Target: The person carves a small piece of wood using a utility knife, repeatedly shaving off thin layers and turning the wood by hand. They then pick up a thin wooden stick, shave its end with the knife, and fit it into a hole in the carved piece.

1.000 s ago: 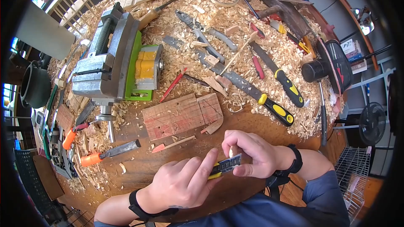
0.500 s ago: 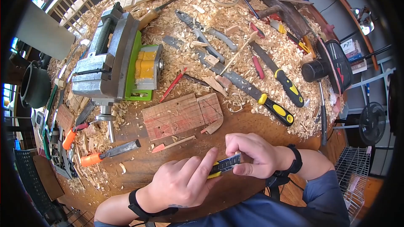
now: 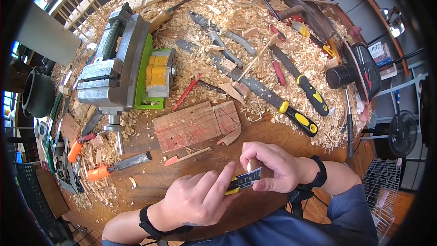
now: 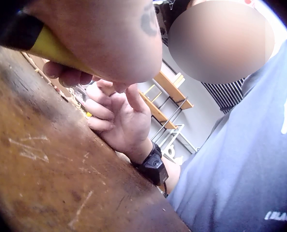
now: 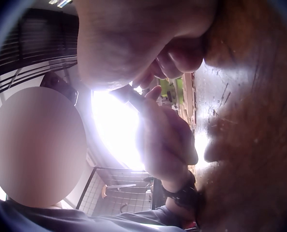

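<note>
In the head view, my left hand grips a yellow and black knife, its dark segmented blade pointing toward my right hand. Between my right thumb and curled fingers is a small pale wooden piece, its tip showing beside the blade; the rest is hidden. In the left wrist view, the yellow and black handle lies in my left hand, with my right hand beyond. The right wrist view has my right hand near and my left behind it; contact there is unclear.
A vise stands at the left of the shavings-covered table. Red-marked boards, a thin stick and an orange-handled chisel lie before the hands. Files and a black mallet lie farther right.
Over the last half second my right fingers shifted slightly and the wooden piece's tip came into view above the blade, much as a second ago. The knife tilted slightly; my left hand stayed nearly in place.
</note>
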